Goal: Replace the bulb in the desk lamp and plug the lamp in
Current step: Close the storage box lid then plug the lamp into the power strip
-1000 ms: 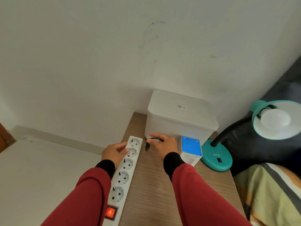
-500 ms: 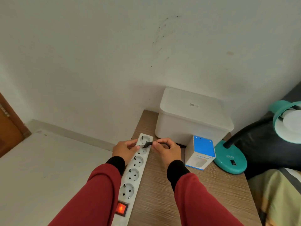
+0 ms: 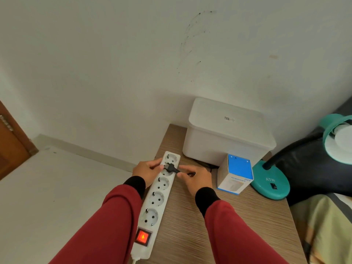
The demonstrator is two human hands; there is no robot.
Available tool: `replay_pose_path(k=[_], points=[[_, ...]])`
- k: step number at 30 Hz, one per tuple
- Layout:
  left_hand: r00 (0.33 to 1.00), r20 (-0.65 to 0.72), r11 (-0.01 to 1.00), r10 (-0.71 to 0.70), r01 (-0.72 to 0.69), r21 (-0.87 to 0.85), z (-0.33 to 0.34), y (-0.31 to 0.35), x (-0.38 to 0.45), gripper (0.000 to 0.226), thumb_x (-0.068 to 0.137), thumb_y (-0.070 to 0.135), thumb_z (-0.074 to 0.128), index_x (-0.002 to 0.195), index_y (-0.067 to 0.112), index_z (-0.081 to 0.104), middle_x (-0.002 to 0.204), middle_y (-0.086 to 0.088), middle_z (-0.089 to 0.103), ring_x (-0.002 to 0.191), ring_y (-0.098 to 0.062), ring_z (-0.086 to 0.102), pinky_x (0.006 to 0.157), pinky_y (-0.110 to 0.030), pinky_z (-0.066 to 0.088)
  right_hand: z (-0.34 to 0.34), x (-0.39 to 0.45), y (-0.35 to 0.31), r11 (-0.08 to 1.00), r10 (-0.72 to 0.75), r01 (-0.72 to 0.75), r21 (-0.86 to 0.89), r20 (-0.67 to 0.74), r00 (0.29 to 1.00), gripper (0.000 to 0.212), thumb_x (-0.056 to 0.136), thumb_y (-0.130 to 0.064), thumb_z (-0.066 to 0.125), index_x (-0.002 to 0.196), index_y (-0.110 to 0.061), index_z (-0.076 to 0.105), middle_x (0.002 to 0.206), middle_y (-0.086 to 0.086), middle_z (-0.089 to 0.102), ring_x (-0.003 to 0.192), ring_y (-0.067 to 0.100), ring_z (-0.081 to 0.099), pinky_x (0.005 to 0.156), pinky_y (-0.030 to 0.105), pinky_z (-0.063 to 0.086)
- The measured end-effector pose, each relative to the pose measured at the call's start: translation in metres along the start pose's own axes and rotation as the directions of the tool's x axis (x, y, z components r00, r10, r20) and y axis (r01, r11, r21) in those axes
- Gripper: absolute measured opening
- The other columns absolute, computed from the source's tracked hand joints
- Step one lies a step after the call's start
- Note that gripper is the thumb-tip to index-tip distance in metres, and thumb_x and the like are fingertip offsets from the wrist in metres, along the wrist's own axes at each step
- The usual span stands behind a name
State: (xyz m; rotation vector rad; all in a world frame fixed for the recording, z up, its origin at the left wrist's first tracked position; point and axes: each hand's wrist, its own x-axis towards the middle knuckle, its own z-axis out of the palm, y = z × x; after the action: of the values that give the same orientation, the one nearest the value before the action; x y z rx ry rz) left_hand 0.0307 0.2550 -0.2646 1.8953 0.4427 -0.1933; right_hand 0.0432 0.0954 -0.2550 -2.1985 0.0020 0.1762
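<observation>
The left hand (image 3: 147, 171) grips the far end of the long white plastic five-socket power strip (image 3: 159, 195), fingers curled round its edge to steady it on the wood-grain bedside table (image 3: 190, 235). Over its second socket from the far end hangs the small flat black two-pin plug (image 3: 170, 168), light and rigid, best held by its moulded body behind the pins. The right hand (image 3: 196, 177) pinches it there between thumb and forefinger, its thin limp cord trailing towards the teal desk lamp (image 3: 270, 184).
</observation>
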Motion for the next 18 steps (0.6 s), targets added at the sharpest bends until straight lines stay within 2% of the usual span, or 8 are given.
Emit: replay_pose_path(k=[4,8,13,16,18], points=[[0.995,0.104,0.999,-0.004,0.008,-0.043,-0.005,-0.003,0.003,0.037,0.092,0.017,0.057,0.129,0.022,0.058,0.137,0.001,0.056,0.125,-0.015,0.053,0.11,-0.034,0.039,0.002,0.0,-0.003,1.0,-0.002,0.002,0.011,-0.038,0.999,0.017,0.079,-0.015,0.072,0.095,-0.016,0.076,0.094,-0.001,0.073,0.067,-0.004,0.051,0.08,0.017,0.045],[0.985,0.168,0.998,0.022,-0.011,-0.065,-0.006,-0.004,0.0,0.041,0.094,0.006,0.051,0.134,0.016,0.052,0.138,-0.001,0.054,0.126,-0.016,0.051,0.106,-0.029,0.041,-0.004,-0.002,-0.009,1.0,0.007,-0.007,0.023,-0.031,0.999,0.015,0.076,-0.012,0.074,0.09,-0.013,0.076,0.074,-0.011,0.065,0.065,-0.003,0.052,0.078,0.019,0.047],[0.986,0.149,0.995,0.071,-0.059,-0.08,-0.006,-0.004,-0.001,0.045,0.094,0.002,0.05,0.135,0.02,0.051,0.135,0.003,0.056,0.124,-0.013,0.053,0.104,-0.028,0.043,-0.014,-0.006,-0.014,1.0,-0.022,0.022,-0.006,-0.032,0.999,0.011,0.076,-0.013,0.073,0.087,-0.013,0.076,0.066,-0.017,0.057,0.06,-0.003,0.049,0.064,0.006,0.039],[0.988,0.13,0.995,0.079,-0.071,-0.067,-0.005,-0.008,0.0,0.044,0.093,0.003,0.051,0.133,0.021,0.053,0.136,0.003,0.056,0.125,-0.013,0.053,0.109,-0.033,0.04,-0.017,-0.012,-0.015,0.999,-0.041,0.04,-0.02,-0.027,0.999,0.005,0.077,-0.015,0.073,0.082,-0.014,0.074,0.076,-0.008,0.065,0.064,0.0,0.051,0.061,0.006,0.039],[0.989,0.123,0.995,0.082,-0.075,-0.061,-0.004,-0.009,-0.001,0.042,0.093,0.004,0.052,0.131,0.022,0.055,0.135,0.002,0.058,0.125,-0.014,0.054,0.109,-0.034,0.041,-0.015,-0.013,-0.012,1.0,-0.02,0.02,-0.016,-0.005,1.0,0.006,0.076,-0.016,0.075,0.073,-0.019,0.07,0.074,-0.008,0.065,0.064,0.0,0.053,0.059,0.006,0.041]])
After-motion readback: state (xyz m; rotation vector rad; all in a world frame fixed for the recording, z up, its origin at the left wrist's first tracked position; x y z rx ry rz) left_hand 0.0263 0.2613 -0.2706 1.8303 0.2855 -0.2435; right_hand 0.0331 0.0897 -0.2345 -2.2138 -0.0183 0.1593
